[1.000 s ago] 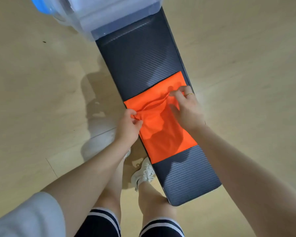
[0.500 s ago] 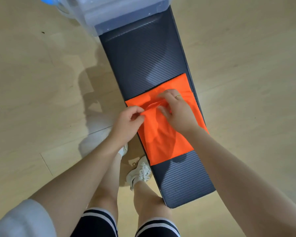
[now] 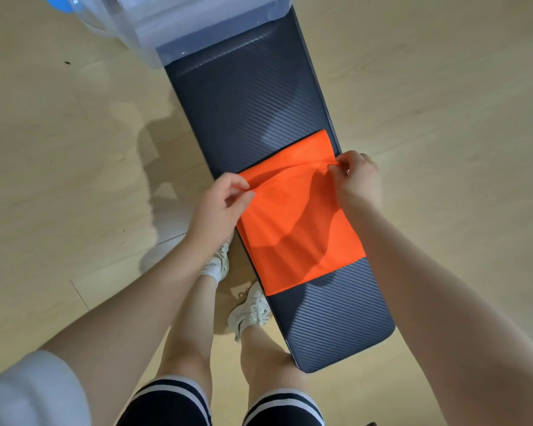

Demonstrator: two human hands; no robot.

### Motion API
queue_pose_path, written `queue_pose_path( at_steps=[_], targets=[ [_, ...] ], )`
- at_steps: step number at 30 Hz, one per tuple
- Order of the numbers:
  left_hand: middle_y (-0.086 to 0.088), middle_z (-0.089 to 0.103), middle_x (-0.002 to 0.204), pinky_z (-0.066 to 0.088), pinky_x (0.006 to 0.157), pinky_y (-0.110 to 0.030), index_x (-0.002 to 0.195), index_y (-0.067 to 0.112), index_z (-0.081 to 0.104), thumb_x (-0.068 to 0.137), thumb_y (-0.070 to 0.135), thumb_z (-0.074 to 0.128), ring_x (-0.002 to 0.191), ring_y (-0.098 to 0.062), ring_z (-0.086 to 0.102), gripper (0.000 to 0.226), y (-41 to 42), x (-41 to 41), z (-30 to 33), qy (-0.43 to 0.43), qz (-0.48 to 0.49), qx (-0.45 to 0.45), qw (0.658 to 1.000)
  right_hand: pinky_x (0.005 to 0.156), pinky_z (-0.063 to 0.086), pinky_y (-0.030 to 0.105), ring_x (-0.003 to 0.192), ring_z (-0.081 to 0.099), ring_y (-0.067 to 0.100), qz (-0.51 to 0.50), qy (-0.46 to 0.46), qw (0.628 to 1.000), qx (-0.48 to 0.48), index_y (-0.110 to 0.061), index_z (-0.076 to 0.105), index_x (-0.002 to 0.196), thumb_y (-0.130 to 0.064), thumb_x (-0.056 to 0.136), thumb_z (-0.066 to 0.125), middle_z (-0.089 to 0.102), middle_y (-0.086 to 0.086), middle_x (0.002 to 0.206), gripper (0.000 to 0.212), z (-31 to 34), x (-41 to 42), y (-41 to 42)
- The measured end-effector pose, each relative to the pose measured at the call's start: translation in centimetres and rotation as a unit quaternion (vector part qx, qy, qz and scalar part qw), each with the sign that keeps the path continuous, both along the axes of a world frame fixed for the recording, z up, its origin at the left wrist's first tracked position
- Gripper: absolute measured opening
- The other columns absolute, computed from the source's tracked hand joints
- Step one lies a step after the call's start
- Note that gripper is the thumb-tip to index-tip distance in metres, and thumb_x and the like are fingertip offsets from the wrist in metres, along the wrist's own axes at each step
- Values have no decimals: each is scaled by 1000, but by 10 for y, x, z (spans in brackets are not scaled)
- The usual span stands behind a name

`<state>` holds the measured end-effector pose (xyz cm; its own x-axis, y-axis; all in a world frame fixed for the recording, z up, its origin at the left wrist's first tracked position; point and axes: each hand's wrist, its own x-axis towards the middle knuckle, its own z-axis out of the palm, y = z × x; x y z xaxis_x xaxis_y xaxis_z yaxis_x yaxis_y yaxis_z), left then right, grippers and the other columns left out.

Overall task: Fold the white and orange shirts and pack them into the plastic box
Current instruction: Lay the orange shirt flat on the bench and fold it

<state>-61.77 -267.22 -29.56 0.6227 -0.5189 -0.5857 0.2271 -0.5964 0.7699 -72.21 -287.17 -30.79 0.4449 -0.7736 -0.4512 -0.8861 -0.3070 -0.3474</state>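
The orange shirt, folded into a rectangle, lies across the middle of a long dark bench. My left hand pinches the shirt's top layer at its left edge. My right hand pinches the same layer at the right edge, a ring on one finger. Between the hands the lifted layer forms a raised fold. The clear plastic box stands at the bench's far end, its inside whitish and blurred. I cannot make out the white shirt.
A blue part of the box shows at the top left. The bench stands on a pale wooden floor. My legs and white sneakers are close against the bench's left side.
My hands have moved apart along the top layer: the left toward the left edge, the right out to the right edge. The bunched fold between them has stretched wider.
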Motion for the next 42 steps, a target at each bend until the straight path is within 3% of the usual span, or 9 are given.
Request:
queue_pose_path(
  at_steps=[8, 12, 18, 22, 27, 31, 34, 38, 42],
  targets=[
    [11, 62, 82, 44, 80, -18, 79, 31, 60, 90, 10, 55, 78, -3, 57, 24, 10, 19, 4, 15, -10, -24, 1000, 62, 31, 19, 74, 48, 16, 33, -113, 993, 9, -9, 65, 91, -10, 85, 58, 64, 9, 97, 9, 17, 9, -12],
    [8, 60, 86, 43, 75, -24, 97, 18, 60, 91, 13, 53, 81, -15, 58, 10, 7, 21, -2, -127, -57, 97, 986, 80, 44, 29, 87, 56, 25, 1, -109, 994, 25, -9, 62, 101, -10, 87, 54, 61, 12, 108, 16, -1, 31, -8],
    [-14, 51, 135, 37, 101, -42, 127, 11, 44, 81, 19, 50, 126, -27, 36, 47, 3, -10, -17, -408, -282, 65, 866, 99, 31, 40, 120, 41, 29, 225, -90, 955, -171, -10, 49, 127, -22, 84, 49, 48, 14, 138, 45, -4, 8, 50],
    [-15, 37, 148, 17, 111, -40, 139, 5, 27, 72, 62, 47, 137, -25, 20, 90, 14, -35, -40, -367, -413, 157, 818, 111, 18, 44, 137, 35, 29, 408, -16, 905, -123, -16, 28, 142, -44, 89, 40, 36, 11, 149, 61, -21, -32, 72],
    [-12, 0, 158, -6, 116, -38, 145, 11, -11, 62, 66, 67, 142, -22, -12, 127, 30, -44, -40, -327, -419, 204, 822, 116, 1, 47, 146, 9, 27, 297, 135, 943, -65, -25, 2, 148, -62, 85, 15, 8, 7, 159, 75, -28, -88, 37],
    [-9, -12, 157, -5, 116, -38, 147, 14, -10, 74, 51, 68, 145, -24, -13, 113, 32, -67, -23, -238, -305, 191, 902, 117, 2, 45, 146, 4, 25, 232, 147, 961, -36, -21, 3, 149, -62, 86, 13, 2, 6, 159, 76, -12, -113, 32],
    [-15, 22, 150, 23, 113, -43, 147, 12, 12, 84, 36, 63, 139, -30, 23, 85, 27, -97, -17, 1, 46, 201, 979, 112, 24, 44, 136, 30, 32, 71, 72, 995, 5, -9, 28, 144, -41, 95, 39, 29, 14, 150, 59, -7, -125, 36],
    [-4, 44, 58, 29, 49, -31, 68, 16, 49, 92, 36, 51, 53, -21, 39, 31, 22, -129, -12, 183, 250, 153, 938, 99, 41, 39, 113, 50, 32, -62, 2, 996, 67, -5, 54, 123, -22, 94, 45, 48, 15, 126, 34, -2, -134, 39],
    [-8, 52, 64, 41, 62, -37, 68, 8, 55, 90, 38, 54, 59, -24, 47, 38, 14, -148, -8, 155, 285, 227, 918, 84, 40, 32, 99, 53, 26, -123, 6, 990, 76, -6, 57, 113, -27, 94, 47, 49, 11, 119, 30, -5, -128, 41]
  ],
)
